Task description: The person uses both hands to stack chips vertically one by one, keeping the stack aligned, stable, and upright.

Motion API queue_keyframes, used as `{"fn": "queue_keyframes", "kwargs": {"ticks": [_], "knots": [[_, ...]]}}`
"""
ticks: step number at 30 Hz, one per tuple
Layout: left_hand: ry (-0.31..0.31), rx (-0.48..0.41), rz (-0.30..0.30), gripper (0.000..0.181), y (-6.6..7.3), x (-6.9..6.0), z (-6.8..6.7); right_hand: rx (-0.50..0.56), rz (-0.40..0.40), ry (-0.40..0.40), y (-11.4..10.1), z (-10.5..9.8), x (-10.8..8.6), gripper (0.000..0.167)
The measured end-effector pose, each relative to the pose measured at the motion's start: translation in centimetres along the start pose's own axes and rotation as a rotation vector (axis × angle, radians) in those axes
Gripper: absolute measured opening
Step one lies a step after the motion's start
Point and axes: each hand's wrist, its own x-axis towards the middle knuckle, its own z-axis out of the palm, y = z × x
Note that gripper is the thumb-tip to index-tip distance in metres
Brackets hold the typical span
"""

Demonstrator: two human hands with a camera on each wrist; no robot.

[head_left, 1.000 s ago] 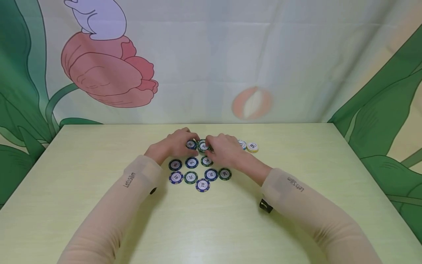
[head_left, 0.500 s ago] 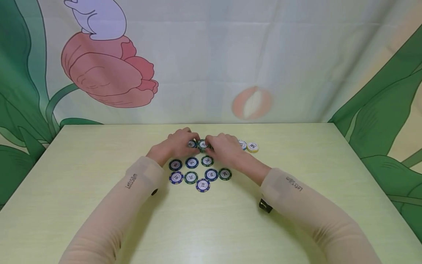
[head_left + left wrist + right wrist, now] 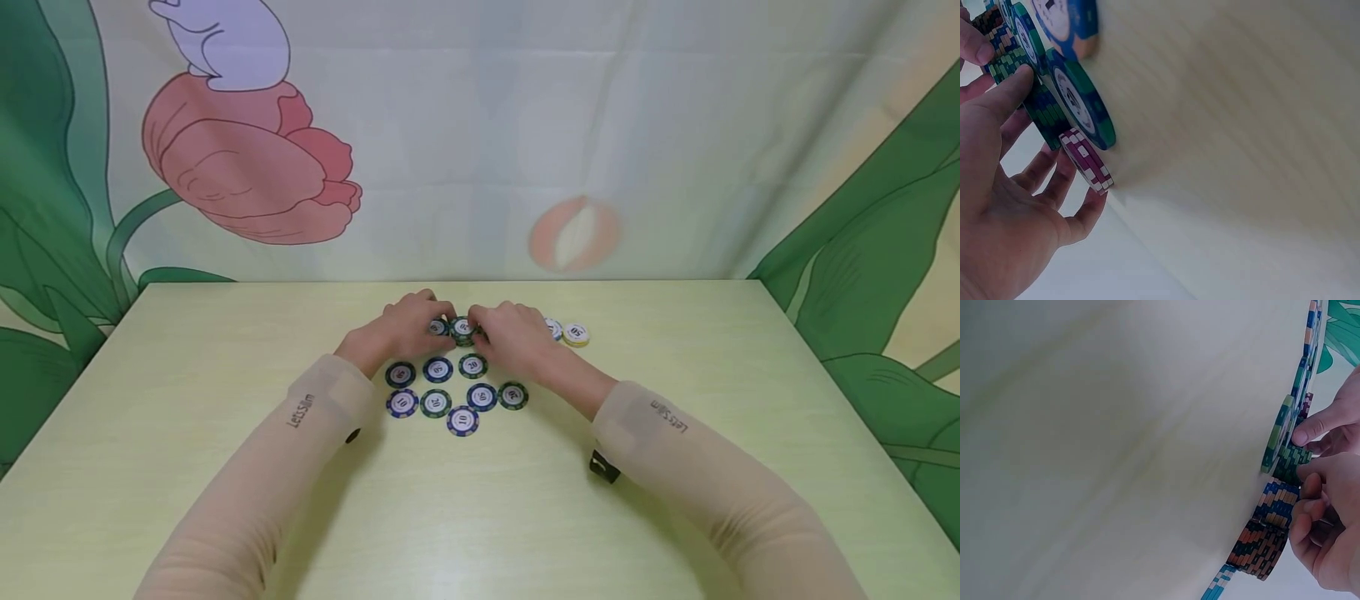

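Observation:
The left hand [image 3: 408,327] reaches in from the left at the back row of chips, its thumb and fingers curled round a green chip stack [image 3: 462,327]. From the other side, the right hand [image 3: 513,337] pinches the same stack between thumb and finger. In the left wrist view, purple-and-white chips [image 3: 1087,160] lie by the left hand's [image 3: 1016,169] outer fingers. The right wrist view has both hands at the green stack [image 3: 1291,464], the right hand [image 3: 1335,519] also beside a blue-and-peach stack [image 3: 1277,503] and a black-and-orange stack [image 3: 1259,550].
Nearer the person, several single chips lie flat, including a green chip [image 3: 436,403] and a blue-purple chip [image 3: 462,421]. White-faced chips [image 3: 576,333] with yellow edges stand right of the right hand. A printed curtain [image 3: 480,150] hangs behind the table [image 3: 480,517].
The left hand has shifted slightly right and covers more of the blue chip beside it. The green stack's upper chips, offset toward the person before, now sit more evenly. The right hand has barely moved.

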Motion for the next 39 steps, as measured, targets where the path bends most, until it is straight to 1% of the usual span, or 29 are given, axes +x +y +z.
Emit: {"fn": "queue_keyframes", "kwargs": {"ticks": [11,17,22,24,26,31,34,36,39], "knots": [[0.005,0.005,0.005,0.043,-0.2,0.2,0.2,-0.015,0.018,0.021,0.0,0.2,0.2,0.014],[0.009,0.007,0.005,0.043,-0.2,0.2,0.2,-0.029,0.041,0.004,0.0,0.0,0.3,0.016],[0.014,0.003,0.005,0.043,-0.2,0.2,0.2,-0.03,0.063,-0.015,0.1,-0.7,-0.1,0.015],[0.013,-0.001,0.002,0.044,-0.2,0.2,0.2,-0.027,0.064,-0.037,0.1,-1.0,-0.4,0.013],[0.012,-0.003,0.0,0.044,-0.1,0.2,0.2,-0.021,0.07,-0.077,0.2,-1.5,-0.8,0.013],[0.004,-0.004,-0.007,0.046,0.1,0.1,0.2,-0.046,0.074,-0.235,0.3,-2.3,-2.4,0.015],[0.002,0.0,-0.015,0.046,0.1,0.0,0.2,-0.044,0.051,-0.313,0.3,-2.6,-3.5,0.02],[0.002,0.003,-0.016,0.046,0.1,0.0,0.2,-0.031,0.033,-0.341,0.3,-2.9,-4.1,0.025],[0.003,0.003,-0.013,0.046,0.1,0.0,0.3,-0.028,0.008,-0.362,0.3,-3.3,-4.8,0.03]]}}
